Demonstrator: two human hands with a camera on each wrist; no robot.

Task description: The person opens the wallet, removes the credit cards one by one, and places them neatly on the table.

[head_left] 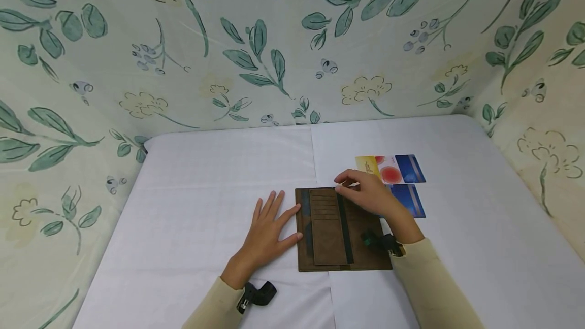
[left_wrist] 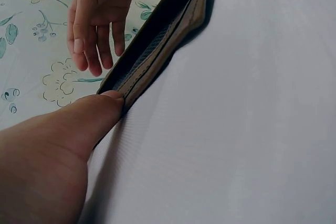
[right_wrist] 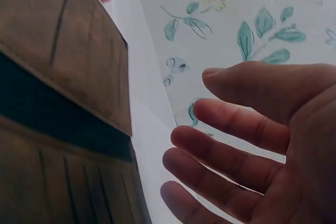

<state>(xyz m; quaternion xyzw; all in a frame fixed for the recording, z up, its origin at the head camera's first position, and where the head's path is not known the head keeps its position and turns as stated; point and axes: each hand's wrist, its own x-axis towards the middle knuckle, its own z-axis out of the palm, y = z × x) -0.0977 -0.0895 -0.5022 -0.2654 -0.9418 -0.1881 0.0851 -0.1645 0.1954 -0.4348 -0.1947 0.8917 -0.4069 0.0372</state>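
Note:
A brown wallet (head_left: 329, 240) lies spread open on the white cloth, its card slots and dark inner strips facing up. Beside its left edge rests my left hand (head_left: 266, 235), fingers spread, with thumb and index finger touching the edge. In the left wrist view the thumb (left_wrist: 100, 111) meets the wallet's stitched edge (left_wrist: 173, 30). Over the upper right part of the wallet hovers my right hand (head_left: 369, 194), its fingers loosely bent. The right wrist view shows that hand (right_wrist: 252, 135) holding nothing, apart from the wallet's slotted panels (right_wrist: 79, 51).
Several cards lie right of and behind the wallet: a yellow one (head_left: 367, 164), a white one with red circles (head_left: 390, 172), a blue one (head_left: 411, 168) and another blue one (head_left: 410, 199), partly hidden by my right hand. Leaf-patterned fabric (head_left: 256, 85) surrounds the white table (head_left: 219, 166).

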